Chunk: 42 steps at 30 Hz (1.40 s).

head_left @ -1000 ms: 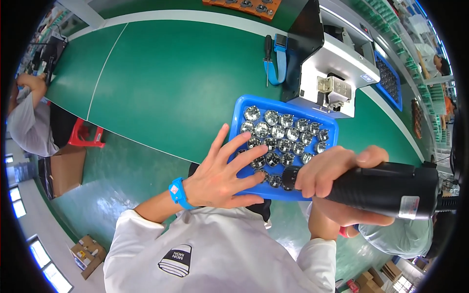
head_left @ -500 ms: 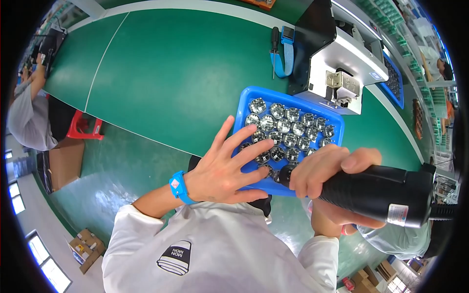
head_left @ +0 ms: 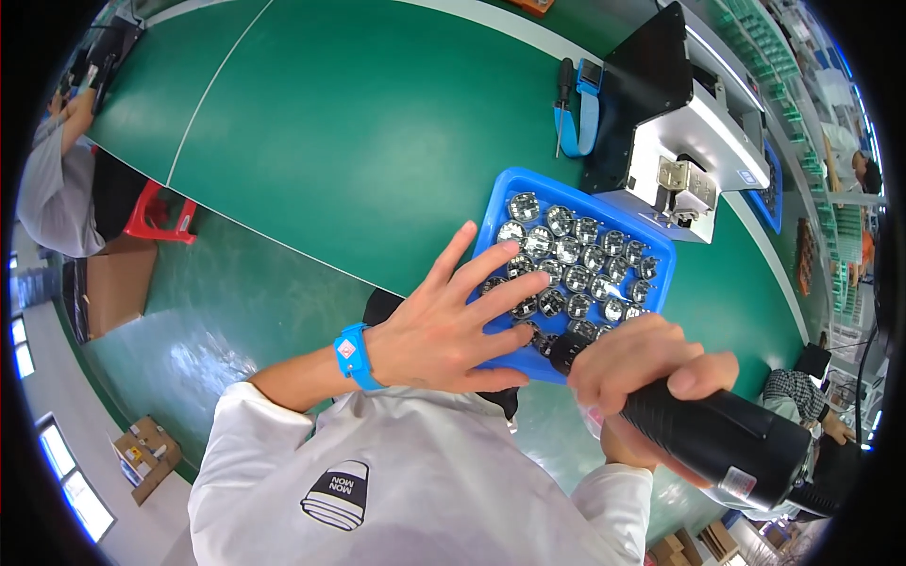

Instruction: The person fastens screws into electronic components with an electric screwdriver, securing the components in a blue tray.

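A blue plastic tray (head_left: 651,226) sits by the near edge of the table with rows of small round metallic parts (head_left: 567,250) in it. My left hand (head_left: 442,325) is open, palm down, its spread fingers reaching over the tray's left side, with fingertips on or just above the parts. In my right hand (head_left: 642,368) is a thick black corded electric screwdriver (head_left: 713,434), tilted so that its collar end (head_left: 566,353) points into the tray's near side. The bit's tip and the part under it are too hidden to make out.
Behind the tray stands a black and silver bench machine (head_left: 675,141). Beside it lie a screwdriver (head_left: 563,90) and a blue strap (head_left: 587,118) on the green table (head_left: 359,123). Another person (head_left: 66,179) sits at the far left near a red stool (head_left: 160,217).
The electric screwdriver has tipped, its rear end lower and its collar end slightly right. The tray and table appear shifted right in view. My left hand keeps its spread pose over the tray.
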Each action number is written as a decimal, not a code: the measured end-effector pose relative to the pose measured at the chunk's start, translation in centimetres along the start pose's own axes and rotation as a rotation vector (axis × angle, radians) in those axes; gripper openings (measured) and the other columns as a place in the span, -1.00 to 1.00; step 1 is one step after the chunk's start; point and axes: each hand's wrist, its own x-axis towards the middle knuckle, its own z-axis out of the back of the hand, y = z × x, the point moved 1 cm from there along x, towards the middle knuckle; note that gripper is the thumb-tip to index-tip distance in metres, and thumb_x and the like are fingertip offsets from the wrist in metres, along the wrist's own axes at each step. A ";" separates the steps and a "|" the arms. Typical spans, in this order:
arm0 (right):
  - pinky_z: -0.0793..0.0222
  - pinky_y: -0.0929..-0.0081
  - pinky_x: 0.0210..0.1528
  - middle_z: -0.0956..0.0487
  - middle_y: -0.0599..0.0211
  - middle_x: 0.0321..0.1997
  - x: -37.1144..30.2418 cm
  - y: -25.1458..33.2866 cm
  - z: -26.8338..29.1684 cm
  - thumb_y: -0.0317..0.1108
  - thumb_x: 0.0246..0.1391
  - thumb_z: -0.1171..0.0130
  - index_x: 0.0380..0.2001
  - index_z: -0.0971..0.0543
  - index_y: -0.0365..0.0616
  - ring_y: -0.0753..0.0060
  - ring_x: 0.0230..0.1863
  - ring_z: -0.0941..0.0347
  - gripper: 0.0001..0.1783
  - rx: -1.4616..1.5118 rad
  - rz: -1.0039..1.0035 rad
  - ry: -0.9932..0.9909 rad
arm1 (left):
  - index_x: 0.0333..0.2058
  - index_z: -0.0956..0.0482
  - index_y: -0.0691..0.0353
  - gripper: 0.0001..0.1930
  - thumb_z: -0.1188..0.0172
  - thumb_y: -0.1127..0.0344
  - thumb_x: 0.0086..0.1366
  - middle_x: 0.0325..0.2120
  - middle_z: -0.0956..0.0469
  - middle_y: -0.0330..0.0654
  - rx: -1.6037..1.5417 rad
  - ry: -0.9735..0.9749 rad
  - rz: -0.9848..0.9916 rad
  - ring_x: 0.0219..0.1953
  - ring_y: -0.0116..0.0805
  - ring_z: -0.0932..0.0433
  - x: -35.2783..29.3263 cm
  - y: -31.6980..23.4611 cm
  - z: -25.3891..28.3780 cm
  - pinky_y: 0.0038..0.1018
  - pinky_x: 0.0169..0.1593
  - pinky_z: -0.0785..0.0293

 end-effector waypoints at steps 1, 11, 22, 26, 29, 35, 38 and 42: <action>-0.52 0.08 -0.48 -0.54 -0.11 -0.48 -0.1 0.1 0.0 -0.37 0.17 -0.11 -0.24 -0.29 -0.18 -0.04 -0.56 -0.51 -0.78 -0.007 -0.013 -0.014 | -0.28 -0.67 -0.01 -0.55 -0.44 -0.17 -0.07 0.23 -0.37 -0.11 -0.002 -0.003 0.008 0.33 0.18 -0.14 0.0 0.0 -0.1 0.36 0.32 0.01; -0.50 0.26 -0.72 -0.52 0.13 -0.59 1.2 -0.4 0.7 0.11 0.22 -0.14 -0.07 -0.28 -0.13 0.16 -0.73 -0.49 -0.45 -0.109 0.007 0.200 | -0.30 -0.66 0.03 -0.54 -0.41 -0.18 -0.02 0.25 -0.35 -0.10 -0.020 -0.016 0.003 0.32 0.21 -0.16 -0.2 -0.2 -0.3 0.37 0.30 -0.02; -0.54 0.14 -0.50 -0.53 0.00 -0.60 1.1 -0.6 1.2 -0.21 0.08 -0.13 -0.18 -0.44 -0.29 0.03 -0.59 -0.51 -0.64 0.113 0.043 0.088 | -0.32 -0.61 0.15 -0.57 -0.36 -0.11 0.05 0.23 -0.33 -0.03 -0.032 -0.047 -0.010 0.31 0.21 -0.19 0.1 -0.3 0.1 0.32 0.32 -0.05; -0.43 0.47 -0.65 -0.43 0.31 -0.56 1.8 1.5 2.7 0.19 0.20 -0.11 0.31 -0.14 -0.30 0.44 -0.69 -0.37 -0.11 0.027 0.252 -0.078 | -0.27 -0.63 0.11 -0.55 -0.39 -0.11 0.02 0.22 -0.34 -0.04 -0.031 -0.013 -0.005 0.31 0.22 -0.16 0.2 -0.2 0.2 0.32 0.32 -0.04; -0.25 0.50 -0.51 -0.29 0.34 -0.44 2.5 4.3 4.3 0.19 0.23 -0.08 0.34 -0.11 -0.32 0.54 -0.60 -0.20 -0.10 -0.133 0.363 -0.309 | -0.19 -0.65 -0.05 -0.48 -0.46 -0.18 -0.09 0.23 -0.35 -0.07 -0.021 0.040 0.014 0.31 0.24 -0.14 0.1 -0.2 0.4 0.35 0.30 -0.02; -0.35 0.41 -0.57 -0.32 0.30 -0.44 2.8 6.8 7.8 0.44 0.18 0.13 0.42 0.07 -0.21 0.48 -0.64 -0.25 0.07 -0.297 0.403 -0.359 | -0.19 -0.65 -0.01 -0.52 -0.46 -0.10 -0.06 0.22 -0.34 -0.04 -0.025 0.057 -0.007 0.29 0.20 -0.18 0.5 -0.8 0.8 0.31 0.33 -0.03; -0.41 0.33 -0.64 -0.35 0.26 -0.50 2.5 5.5 8.3 0.59 0.10 0.27 0.45 0.16 -0.14 0.40 -0.71 -0.28 0.18 -0.251 0.365 -0.343 | -0.19 -0.66 -0.03 -0.53 -0.47 -0.08 -0.06 0.18 -0.38 0.00 -0.034 0.076 -0.001 0.27 0.20 -0.21 0.0 -0.8 1.3 0.29 0.32 -0.03; -0.38 0.38 -0.67 -0.37 0.27 -0.56 1.9 4.2 8.4 0.60 0.08 0.26 0.37 -0.01 -0.22 0.40 -0.72 -0.30 0.15 -0.175 0.273 -0.363 | -0.22 -0.67 0.10 -0.60 -0.49 0.09 -0.03 0.05 -0.50 -0.02 -0.182 0.008 0.016 0.10 0.12 -0.44 1.4 -0.4 3.6 0.11 0.22 -0.29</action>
